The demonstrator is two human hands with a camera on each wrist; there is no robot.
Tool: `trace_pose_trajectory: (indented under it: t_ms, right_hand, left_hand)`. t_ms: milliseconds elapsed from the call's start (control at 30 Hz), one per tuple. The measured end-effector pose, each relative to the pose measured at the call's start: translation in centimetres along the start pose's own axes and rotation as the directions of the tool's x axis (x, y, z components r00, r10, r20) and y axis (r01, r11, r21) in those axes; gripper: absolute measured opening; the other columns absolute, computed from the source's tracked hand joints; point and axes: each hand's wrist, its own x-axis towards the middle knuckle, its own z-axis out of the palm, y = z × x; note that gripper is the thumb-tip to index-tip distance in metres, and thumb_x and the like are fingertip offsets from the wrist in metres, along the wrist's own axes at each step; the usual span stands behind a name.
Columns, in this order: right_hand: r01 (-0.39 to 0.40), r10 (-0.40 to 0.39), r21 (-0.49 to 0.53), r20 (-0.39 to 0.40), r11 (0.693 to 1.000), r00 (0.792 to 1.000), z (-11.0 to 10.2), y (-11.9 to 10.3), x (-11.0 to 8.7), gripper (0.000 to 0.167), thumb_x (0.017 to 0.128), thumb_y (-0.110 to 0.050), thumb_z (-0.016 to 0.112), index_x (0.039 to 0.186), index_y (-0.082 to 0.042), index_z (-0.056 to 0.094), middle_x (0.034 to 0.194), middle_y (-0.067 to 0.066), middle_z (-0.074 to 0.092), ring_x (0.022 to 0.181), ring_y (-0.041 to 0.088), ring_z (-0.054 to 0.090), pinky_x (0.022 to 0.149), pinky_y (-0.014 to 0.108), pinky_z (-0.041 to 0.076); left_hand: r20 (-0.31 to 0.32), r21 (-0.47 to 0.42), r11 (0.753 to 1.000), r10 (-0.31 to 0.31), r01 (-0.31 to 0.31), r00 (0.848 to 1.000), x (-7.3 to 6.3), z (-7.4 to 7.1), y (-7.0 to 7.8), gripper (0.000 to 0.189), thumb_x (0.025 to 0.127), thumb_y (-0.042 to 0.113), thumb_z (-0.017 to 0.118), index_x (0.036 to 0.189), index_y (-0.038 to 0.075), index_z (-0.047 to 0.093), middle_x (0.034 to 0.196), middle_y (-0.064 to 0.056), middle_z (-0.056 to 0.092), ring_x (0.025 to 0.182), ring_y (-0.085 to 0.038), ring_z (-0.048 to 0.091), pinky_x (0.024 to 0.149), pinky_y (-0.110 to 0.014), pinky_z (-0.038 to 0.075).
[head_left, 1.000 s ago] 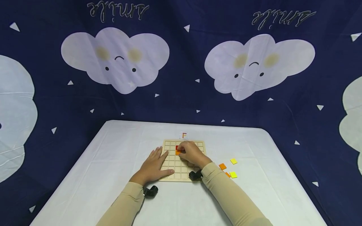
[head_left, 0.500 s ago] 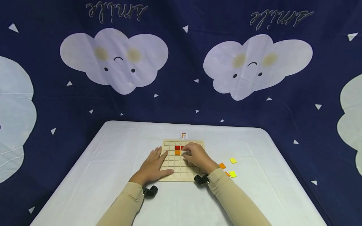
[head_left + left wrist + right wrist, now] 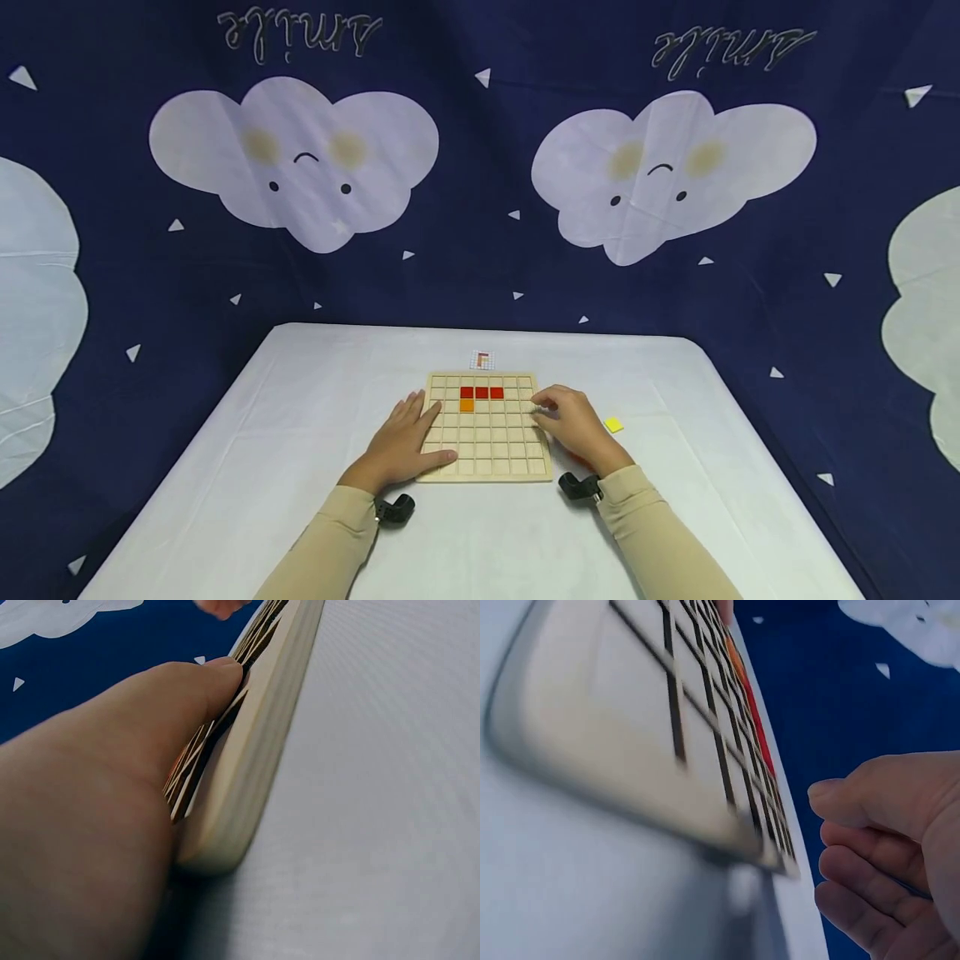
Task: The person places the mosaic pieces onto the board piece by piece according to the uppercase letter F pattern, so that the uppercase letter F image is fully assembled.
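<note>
Dark-blue cloth [image 3: 480, 275] hangs behind the white-covered bench [image 3: 480, 542], where a gridded board [image 3: 491, 450] lies flat with three red tiles [image 3: 482, 392] in a row of cells and one orange tile [image 3: 467, 406] on the near side of the leftmost. Straight, spread fingers of the left hand [image 3: 403, 437] rest on its left side, gripping nothing, which should steady it; the right hand [image 3: 576, 421] is near its right edge, fingers loosely curled, a gap to the thumb, no tile visible between. Pinching a piece like the yellow tile [image 3: 614, 425] by its edges and lowering it level ought to spare its neighbours a nudge.
</note>
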Motion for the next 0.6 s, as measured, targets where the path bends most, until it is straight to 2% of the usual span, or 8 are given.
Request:
trace_pose_trajectory:
  t_ms: [333,600]
  right_hand:
    - [-0.07,0.07,-0.033,-0.015,0.997,0.997,-3.0,2.8,-2.0,0.023,0.09,-0.003,0.083,0.113,-0.001,0.077,0.108,0.007,0.073,0.099,0.027,0.068,0.088,0.046,0.059]
    - [-0.05,0.045,-0.064,-0.083,0.997,0.996,-5.3,4.8,-3.6,0.017,0.086,0.003,0.084,0.101,0.0,0.077,0.095,0.004,0.072,0.088,0.024,0.07,0.082,0.045,0.061]
  left_hand:
    - [0.001,-0.01,1.0,-0.008,0.008,1.0,-0.1,0.3,0.3,0.106,0.091,0.081,0.054,0.166,0.009,0.034,0.171,-0.025,0.014,0.159,-0.037,0.006,0.127,-0.047,0.004]
    - [0.001,0.001,1.0,0.002,-0.002,1.0,-0.1,-0.2,0.2,0.104,0.092,0.08,0.055,0.166,0.009,0.034,0.171,-0.025,0.015,0.158,-0.038,0.007,0.127,-0.047,0.005]
